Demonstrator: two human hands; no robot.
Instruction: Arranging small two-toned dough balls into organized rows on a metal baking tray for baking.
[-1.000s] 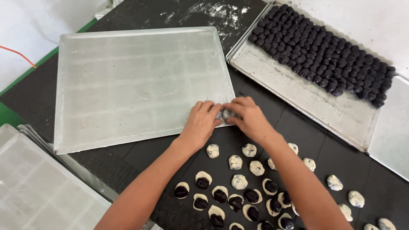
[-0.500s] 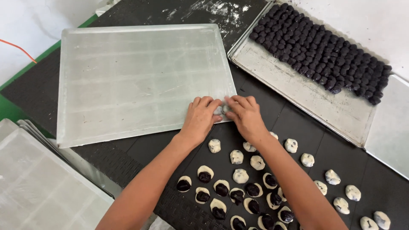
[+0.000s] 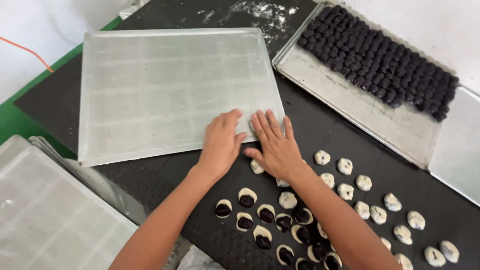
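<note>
The large rectangular aluminium baking tray (image 3: 165, 90) lies flat on the black textured bench (image 3: 50, 100), its shallow rim up and its surface bare. Both hands press on its near right corner. The left hand (image 3: 222, 142) lies palm down with fingers together across the near rim, and the right hand (image 3: 272, 142) lies beside it, fingers spread flat over the corner; neither is closed around anything. Flat palms on one corner suit sliding or squaring a light tray better than lifting it, and the two thumbs nearly meet, which would keep the push even.

Just below the wrists sit the small pale dough pieces with dark filling (image 3: 260, 220), open side up, close enough to be taken by either hand. To their right lie sealed pale dough balls (image 3: 377, 200), loosely scattered and apart from the open ones.

Beyond the right hand, a second metal tray (image 3: 360, 105) holds tightly packed rows of dark round filling balls (image 3: 380, 55) along its far edge. A stack of spare trays (image 3: 45, 210) waits at the near left corner.
</note>
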